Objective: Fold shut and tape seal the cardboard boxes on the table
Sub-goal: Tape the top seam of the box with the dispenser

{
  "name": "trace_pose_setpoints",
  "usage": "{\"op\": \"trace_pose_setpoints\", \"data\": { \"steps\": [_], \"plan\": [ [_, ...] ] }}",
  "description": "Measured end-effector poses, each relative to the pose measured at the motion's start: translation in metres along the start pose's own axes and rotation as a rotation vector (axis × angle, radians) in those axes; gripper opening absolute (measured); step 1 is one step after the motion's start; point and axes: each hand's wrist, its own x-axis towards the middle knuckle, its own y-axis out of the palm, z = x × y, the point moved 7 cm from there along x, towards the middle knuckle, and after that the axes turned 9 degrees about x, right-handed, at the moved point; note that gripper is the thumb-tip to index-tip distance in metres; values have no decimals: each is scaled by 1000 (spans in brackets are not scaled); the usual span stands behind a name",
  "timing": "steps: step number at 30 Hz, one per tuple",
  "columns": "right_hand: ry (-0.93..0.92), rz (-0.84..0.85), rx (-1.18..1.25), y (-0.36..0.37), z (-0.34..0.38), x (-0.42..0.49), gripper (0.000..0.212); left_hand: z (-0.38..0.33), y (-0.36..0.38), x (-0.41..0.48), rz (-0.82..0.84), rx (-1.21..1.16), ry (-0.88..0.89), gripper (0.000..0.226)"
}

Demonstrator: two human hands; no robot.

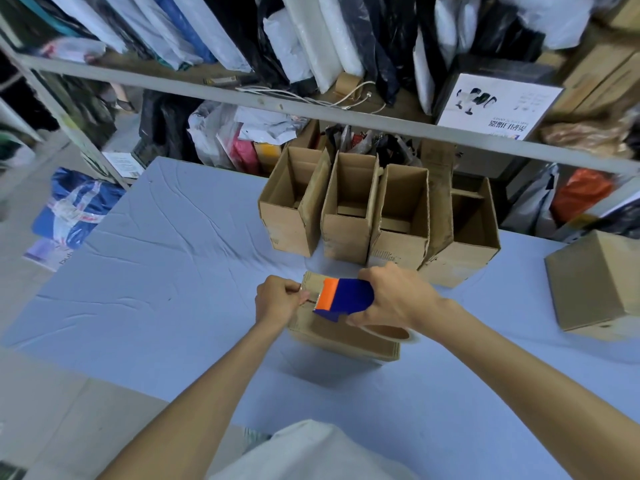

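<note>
Standing open, four boxes [346, 237] sit just behind the closed box [329, 336].

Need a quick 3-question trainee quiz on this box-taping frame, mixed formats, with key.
1. True or false: the left hand holds the tape dispenser.
2. How many open boxes stand in the row behind the near box? A two, B four, C six.
3. Fill in: the dispenser's front end is ___.
Key: 1 false, the right hand holds it; 2 B; 3 orange.
</note>
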Motion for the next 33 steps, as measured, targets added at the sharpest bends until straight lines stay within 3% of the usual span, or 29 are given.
{"op": "trace_pose_setpoints", "data": {
  "steps": [12,20,26,33],
  "plan": [
    [108,60,64,-9,-64,-60,70,-2,2,1,-35,16,29,16],
    [148,7,182,-7,-117,-107,55,-1,5,5,-34,21,23,15],
    [253,-7,97,-9,-168,-142,43,-4,7,7,-53,38,23,14],
    [254,92,-36,12,-165,-115,47,-5,6,7,-46,71,24,14]
  ]
}}
